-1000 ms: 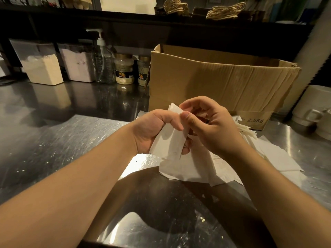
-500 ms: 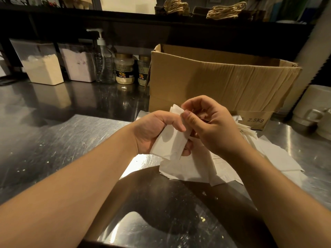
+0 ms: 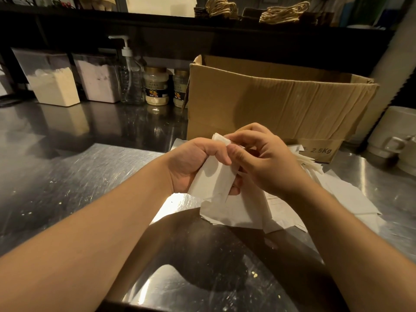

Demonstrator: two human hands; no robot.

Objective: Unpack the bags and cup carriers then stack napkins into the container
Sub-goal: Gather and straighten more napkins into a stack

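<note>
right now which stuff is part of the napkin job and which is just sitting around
Job: napkin held by left hand and right hand; napkin pile; box.
Idle: two tubs, pump bottle, jars, mugs.

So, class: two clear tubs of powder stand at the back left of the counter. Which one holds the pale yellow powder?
The left tub, at the row's outer end. The tub beside it, next to the pump bottle, holds pinkish-white powder.
</note>
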